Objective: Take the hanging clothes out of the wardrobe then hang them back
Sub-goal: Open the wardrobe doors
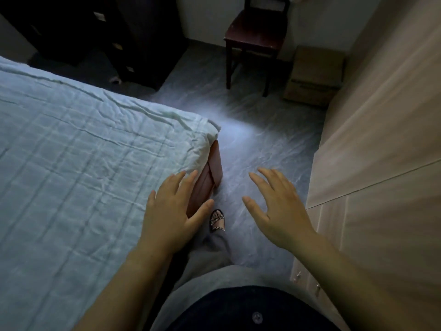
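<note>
The light wooden wardrobe (pixel 386 130) runs along the right side, its doors closed; no hanging clothes show. My left hand (pixel 171 206) hovers with spread fingers over the corner of the bed, holding nothing. My right hand (pixel 276 206) is held out over the floor, fingers spread and empty, a little left of the wardrobe front.
A bed with a pale blue quilt (pixel 78 163) fills the left side. A dark wooden chair (pixel 255 37) and a small wooden cabinet (pixel 315 75) stand at the far end. Dark drawers (pixel 100 34) are at the back left. My sandalled foot (pixel 217 220) is on the grey floor.
</note>
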Tool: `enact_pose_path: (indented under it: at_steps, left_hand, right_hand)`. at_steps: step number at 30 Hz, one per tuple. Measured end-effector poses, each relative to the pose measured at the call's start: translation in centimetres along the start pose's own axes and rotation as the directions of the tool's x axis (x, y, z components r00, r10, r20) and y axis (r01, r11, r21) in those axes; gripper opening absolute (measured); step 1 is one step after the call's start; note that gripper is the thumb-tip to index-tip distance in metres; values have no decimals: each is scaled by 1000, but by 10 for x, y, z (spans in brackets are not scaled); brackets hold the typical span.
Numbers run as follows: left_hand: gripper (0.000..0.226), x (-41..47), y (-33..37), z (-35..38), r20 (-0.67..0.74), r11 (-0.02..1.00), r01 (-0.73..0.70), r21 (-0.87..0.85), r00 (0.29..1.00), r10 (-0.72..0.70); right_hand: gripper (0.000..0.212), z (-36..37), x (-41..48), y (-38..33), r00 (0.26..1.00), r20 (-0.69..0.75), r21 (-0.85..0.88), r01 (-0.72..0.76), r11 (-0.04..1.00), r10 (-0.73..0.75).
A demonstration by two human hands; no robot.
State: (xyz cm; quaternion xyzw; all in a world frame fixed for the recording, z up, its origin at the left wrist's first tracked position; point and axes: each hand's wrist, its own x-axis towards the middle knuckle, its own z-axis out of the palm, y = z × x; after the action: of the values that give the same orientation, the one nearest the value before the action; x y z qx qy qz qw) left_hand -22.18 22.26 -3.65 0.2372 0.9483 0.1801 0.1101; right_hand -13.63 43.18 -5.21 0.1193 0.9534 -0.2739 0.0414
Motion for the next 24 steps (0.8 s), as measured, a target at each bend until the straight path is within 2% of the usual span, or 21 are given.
enact_pose_path:
  at_steps: [4, 9, 12, 17, 24]
  left_hand:
    - [81, 109, 4, -35, 25, 994, -110, 26, 994, 109]
    - [80, 230, 32, -57, 79, 952, -300, 54, 952, 296]
    - [82, 290, 60, -56, 139, 918, -393, 61, 914, 382]
    - [83, 403, 125, -41, 214, 831, -549, 87, 825, 523]
    - [83, 577, 249, -24, 250, 719, -688, 96, 716, 651]
  right_hand:
    - [74, -36, 79, 4, 996, -60, -26, -65, 998, 63]
    - [77, -85, 163, 19, 974, -171, -14, -153, 988, 148]
    - [75, -113, 197, 42, 923, -293, 44, -247, 968, 249]
    - [72, -155, 257, 104, 826, -410, 117, -373, 920, 387]
    - [68, -250, 360, 210, 719, -520, 126, -470, 874, 462]
